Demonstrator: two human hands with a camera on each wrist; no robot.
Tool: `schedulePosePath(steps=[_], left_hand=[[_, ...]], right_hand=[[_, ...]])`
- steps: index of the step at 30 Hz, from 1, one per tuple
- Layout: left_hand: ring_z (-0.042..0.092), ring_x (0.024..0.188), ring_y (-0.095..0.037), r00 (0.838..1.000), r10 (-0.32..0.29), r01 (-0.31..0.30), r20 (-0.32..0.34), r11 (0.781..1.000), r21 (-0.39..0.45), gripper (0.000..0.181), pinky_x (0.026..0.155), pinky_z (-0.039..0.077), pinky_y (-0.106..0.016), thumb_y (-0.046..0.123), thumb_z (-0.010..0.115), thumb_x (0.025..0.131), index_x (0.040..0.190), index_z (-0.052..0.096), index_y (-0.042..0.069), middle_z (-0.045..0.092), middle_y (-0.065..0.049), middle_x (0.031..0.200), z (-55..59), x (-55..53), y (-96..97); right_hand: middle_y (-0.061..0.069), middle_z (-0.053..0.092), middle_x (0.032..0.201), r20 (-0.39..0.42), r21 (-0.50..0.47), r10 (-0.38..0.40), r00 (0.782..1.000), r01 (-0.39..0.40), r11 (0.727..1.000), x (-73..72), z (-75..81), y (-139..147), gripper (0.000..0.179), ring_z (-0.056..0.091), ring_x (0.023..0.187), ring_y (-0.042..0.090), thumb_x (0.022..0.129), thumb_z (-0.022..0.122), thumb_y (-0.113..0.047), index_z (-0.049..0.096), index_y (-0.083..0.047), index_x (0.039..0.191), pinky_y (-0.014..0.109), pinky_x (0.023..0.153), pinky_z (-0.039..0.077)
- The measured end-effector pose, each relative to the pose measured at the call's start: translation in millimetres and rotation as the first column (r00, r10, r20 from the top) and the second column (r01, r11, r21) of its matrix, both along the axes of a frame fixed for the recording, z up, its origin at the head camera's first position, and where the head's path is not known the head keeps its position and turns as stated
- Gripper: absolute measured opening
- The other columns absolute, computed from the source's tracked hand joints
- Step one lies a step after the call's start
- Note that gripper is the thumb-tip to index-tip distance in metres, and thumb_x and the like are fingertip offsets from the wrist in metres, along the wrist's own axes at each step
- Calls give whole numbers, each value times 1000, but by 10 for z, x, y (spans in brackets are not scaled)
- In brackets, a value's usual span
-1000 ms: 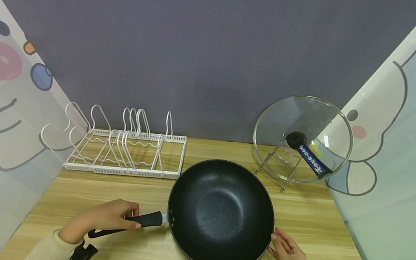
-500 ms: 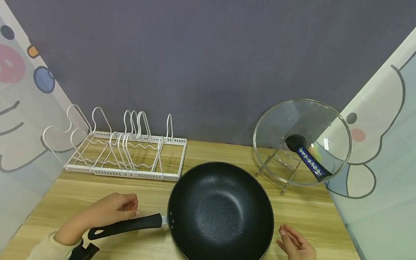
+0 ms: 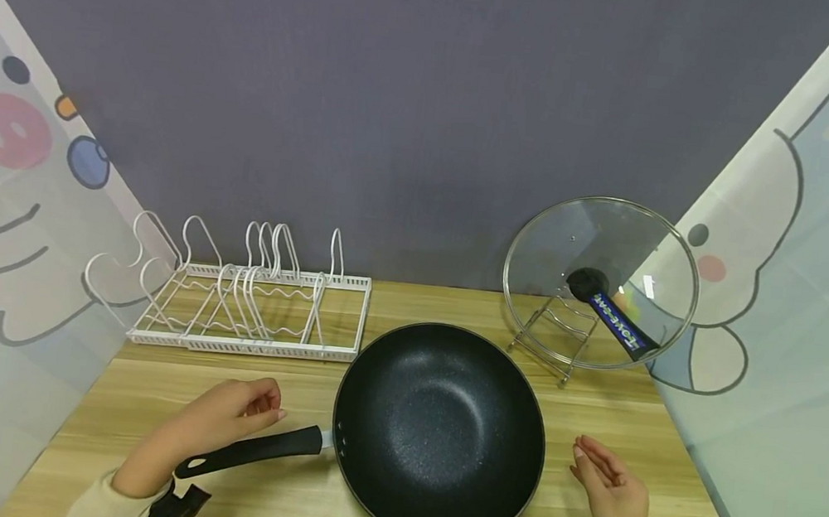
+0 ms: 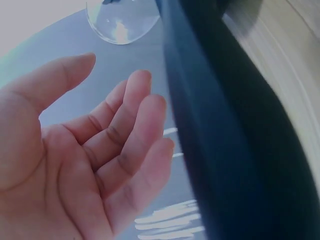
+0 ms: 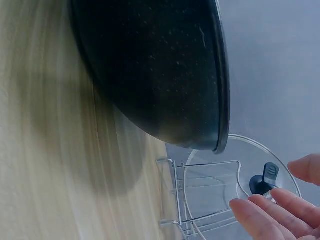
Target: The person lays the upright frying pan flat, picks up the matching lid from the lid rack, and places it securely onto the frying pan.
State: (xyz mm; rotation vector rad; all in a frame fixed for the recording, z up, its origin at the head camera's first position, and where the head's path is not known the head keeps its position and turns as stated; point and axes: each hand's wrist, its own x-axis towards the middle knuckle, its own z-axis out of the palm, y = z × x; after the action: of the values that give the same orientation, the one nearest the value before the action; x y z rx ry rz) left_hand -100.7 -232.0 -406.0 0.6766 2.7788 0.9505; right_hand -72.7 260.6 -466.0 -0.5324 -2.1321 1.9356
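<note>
A black wok (image 3: 438, 436) rests on the wooden table, its long black handle (image 3: 253, 453) pointing left. My left hand (image 3: 230, 420) hovers just above and behind that handle, fingers loosely bent and holding nothing; in the left wrist view its palm and fingers (image 4: 135, 130) lie beside the handle (image 4: 235, 120) with a gap at the thumb. To the right of the wok, apart from its rim, my right hand (image 3: 612, 494) is held with relaxed fingers and nothing in them. The right wrist view shows the wok's outer side (image 5: 155, 75) beyond the fingertips.
At the back right a glass lid (image 3: 532, 278) with a black knob (image 3: 615, 315) leans upright in a small wire stand (image 3: 575, 359). A white wire dish rack (image 3: 256, 346) stands at the back left. A dark wall panel and printed side walls enclose the table (image 3: 651, 448).
Both hands have let go of the wok: the left has lifted off the handle, and the right has moved off the rim to the right. The wok has stayed in place.
</note>
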Motion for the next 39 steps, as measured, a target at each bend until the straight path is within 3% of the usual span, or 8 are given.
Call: schedulePosePath(steps=[7,14,24,39], left_hand=[[47,64,5,998,23,-23,-61,1000,-10,10,58,43,-19,26,61,91,84,57,20,52,17,70,22,19,157],[49,66,6,994,43,-44,-100,999,-11,10,59,44,-19,26,62,90,84,57,21,54,18,71,30,22,299],[51,67,4,993,44,-41,-114,999,31,7,60,46,-19,22,62,90,85,58,22,56,18,72,21,-9,498],[56,72,0,995,62,-57,-81,996,62,13,63,48,-21,34,58,93,91,60,21,62,14,82,1,-89,756]], right_hand=[[-19,68,97,11,2,-8,1000,7,1000,-16,37,16,47,65,86,-5,89,65,-19,52,10,124,17,69,55],[-22,67,90,2,85,-36,999,36,996,-69,68,-6,42,67,79,-4,87,67,-16,57,9,120,18,67,55],[-24,66,90,-8,171,-37,999,38,985,-128,93,6,36,65,79,-7,88,66,-11,59,8,118,14,68,54],[-24,65,92,-31,271,-63,998,69,960,-162,138,17,31,64,79,-7,88,66,-13,63,3,115,11,68,52]])
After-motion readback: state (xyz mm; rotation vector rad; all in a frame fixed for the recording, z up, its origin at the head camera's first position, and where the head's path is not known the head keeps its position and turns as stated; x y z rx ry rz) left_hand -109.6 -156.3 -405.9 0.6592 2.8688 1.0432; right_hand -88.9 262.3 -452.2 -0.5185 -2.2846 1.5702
